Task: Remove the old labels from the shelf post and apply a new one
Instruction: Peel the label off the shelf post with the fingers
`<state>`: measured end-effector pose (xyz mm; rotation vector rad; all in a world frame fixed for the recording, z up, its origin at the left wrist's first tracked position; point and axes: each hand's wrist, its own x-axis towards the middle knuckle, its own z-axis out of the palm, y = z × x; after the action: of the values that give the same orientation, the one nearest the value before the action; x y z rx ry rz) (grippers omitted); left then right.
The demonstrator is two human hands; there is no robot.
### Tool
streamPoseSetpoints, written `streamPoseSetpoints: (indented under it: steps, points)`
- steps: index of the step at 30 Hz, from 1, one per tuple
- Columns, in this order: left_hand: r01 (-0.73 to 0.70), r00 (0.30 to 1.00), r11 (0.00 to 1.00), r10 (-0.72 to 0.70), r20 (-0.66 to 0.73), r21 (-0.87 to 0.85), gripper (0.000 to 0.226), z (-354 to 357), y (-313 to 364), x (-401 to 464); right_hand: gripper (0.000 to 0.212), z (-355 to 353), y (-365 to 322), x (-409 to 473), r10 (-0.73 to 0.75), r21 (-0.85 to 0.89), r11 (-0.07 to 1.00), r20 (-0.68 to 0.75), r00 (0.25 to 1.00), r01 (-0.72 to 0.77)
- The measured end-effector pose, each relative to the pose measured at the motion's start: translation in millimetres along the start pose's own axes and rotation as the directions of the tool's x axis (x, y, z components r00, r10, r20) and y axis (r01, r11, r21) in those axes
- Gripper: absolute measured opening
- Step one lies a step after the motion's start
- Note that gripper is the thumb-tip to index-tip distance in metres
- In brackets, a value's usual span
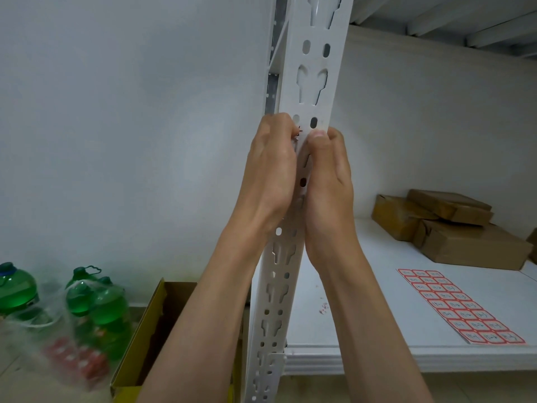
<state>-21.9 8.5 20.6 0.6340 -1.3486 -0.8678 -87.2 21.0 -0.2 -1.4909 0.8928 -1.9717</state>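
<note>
Both curled, the left hand [273,167] and right hand [325,181] press the shelf post [315,82], perhaps pinching a label scrap [298,131].

Shelf post [312,91]: centre, upright. Bottles [96,303], open carton [151,324]: floor, left of post. Parcels [453,228], label sheet [460,306]: on shelf [377,330], right.

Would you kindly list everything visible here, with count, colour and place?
shelf post: one, white, centre, upright
label remnant: one, red and black, on the post at the left fingertips
shelf board: one, white, right
label sheet: one, red-bordered, lying on the shelf board
parcels: about three, brown, stacked at shelf rear
bottles: several, green, floor at left
carton: one, yellow, open, floor beside post
left hand: on the post
right hand: on the post
</note>
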Motion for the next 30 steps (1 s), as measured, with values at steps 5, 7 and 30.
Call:
streamPoseSetpoints:
  steps: [5, 7, 30]
  points:
    - [-0.008, 0.998, 1.0, 0.009, -0.056, 0.009, 0.028, 5, 2, -2, 0.021, 3, 0, 0, 0.009, 0.087, 0.996, 0.012, 1.0, -0.01]
    - [-0.041, 0.995, 0.998, 0.046, -0.094, 0.054, 0.029, 7, 3, -2, 0.021, 3, 1, 1, 0.012, 0.119, 0.993, 0.021, 1.0, -0.014]
    - [0.029, 0.998, 0.993, -0.022, -0.064, 0.118, 0.027, 4, 14, -4, 0.022, 2, 4, 1, -0.025, 0.067, 0.997, 0.007, 1.0, 0.025]
